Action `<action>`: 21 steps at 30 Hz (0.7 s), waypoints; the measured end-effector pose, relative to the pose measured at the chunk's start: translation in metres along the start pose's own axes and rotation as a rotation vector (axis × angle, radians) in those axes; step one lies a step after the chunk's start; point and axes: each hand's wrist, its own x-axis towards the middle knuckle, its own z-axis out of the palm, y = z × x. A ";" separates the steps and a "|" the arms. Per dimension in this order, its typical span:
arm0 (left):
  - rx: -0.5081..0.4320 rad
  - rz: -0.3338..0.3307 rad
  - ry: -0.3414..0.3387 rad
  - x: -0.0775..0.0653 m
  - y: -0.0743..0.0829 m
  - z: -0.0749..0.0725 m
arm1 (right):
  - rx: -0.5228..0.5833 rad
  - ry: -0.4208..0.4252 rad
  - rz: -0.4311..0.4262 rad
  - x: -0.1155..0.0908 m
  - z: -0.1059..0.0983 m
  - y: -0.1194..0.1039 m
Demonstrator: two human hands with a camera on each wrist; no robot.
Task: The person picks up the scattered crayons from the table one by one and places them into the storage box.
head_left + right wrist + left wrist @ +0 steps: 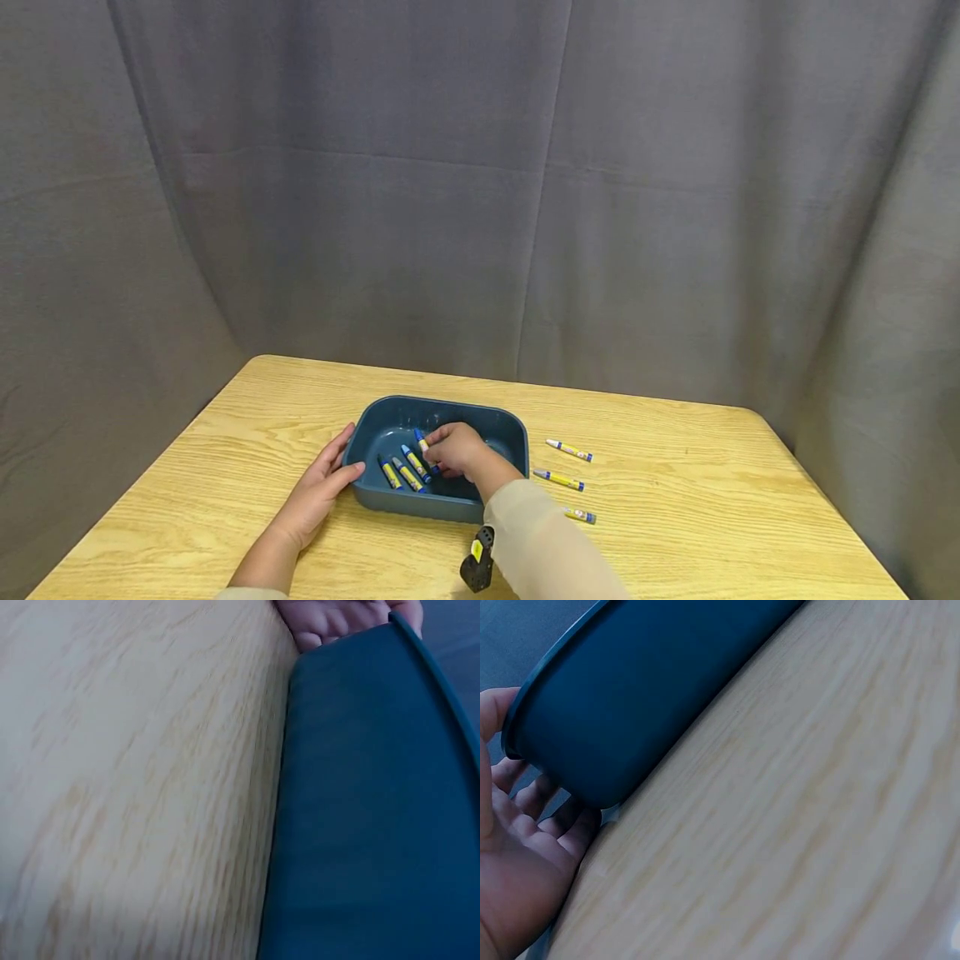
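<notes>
A dark teal plastic bin (416,502) stands on the wooden table. At its left end my left hand (315,492) holds it, thumb over the rim and fingers along the outer wall; the left wrist view shows this hand (525,847) beside the bin wall (637,697). My right hand (457,448) reaches inside and pinches a blue-tipped crayon (421,437), partly hidden by the fingers. Left of that hand, several crayons (408,475) in yellow wrappers lie on the bin floor. The right wrist view has the bin's outer wall (367,787) and my left hand (337,619).
Right of the bin, three crayons lie on the table: a white one (568,450), a grey-tipped one (558,479) and one (580,515) partly behind the right sleeve (547,533). A grey curtain (480,208) hangs behind the table (675,500).
</notes>
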 end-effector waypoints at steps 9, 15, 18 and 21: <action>0.001 -0.008 0.007 0.000 0.001 0.001 | -0.192 0.038 -0.054 0.003 0.003 0.003; 0.007 -0.002 0.012 0.001 0.002 0.001 | -0.257 0.058 -0.056 0.001 0.004 -0.001; 0.006 -0.004 0.010 0.000 0.001 0.000 | -0.266 0.060 -0.057 0.000 0.004 -0.001; 0.007 -0.010 0.009 0.000 0.000 0.000 | -0.259 0.065 -0.067 0.000 0.004 -0.001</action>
